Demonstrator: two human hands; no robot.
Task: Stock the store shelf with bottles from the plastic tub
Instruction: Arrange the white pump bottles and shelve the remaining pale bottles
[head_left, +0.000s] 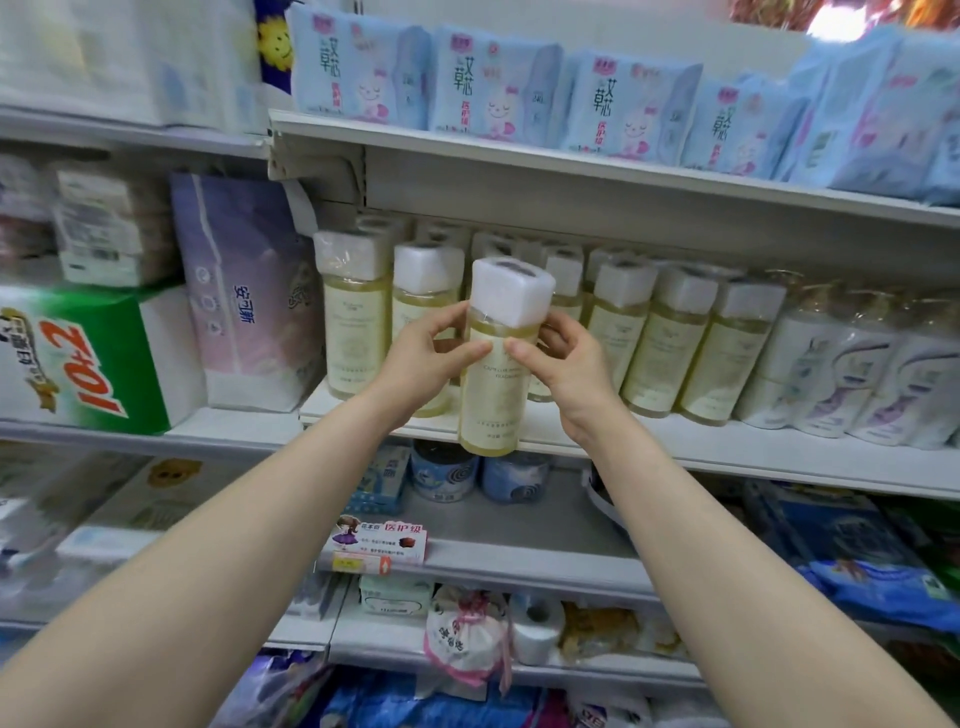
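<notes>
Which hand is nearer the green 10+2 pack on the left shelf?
Left. The left hand grips the bottle on its left side, toward the green pack; the right hand grips its right side, farther from the pack.

One wide-angle camera, worn on the person's head, faces the store shelf (727, 454) straight on from close range. Both forearms (234, 545) enter from the lower corners, and the shelf edges bow.
</notes>
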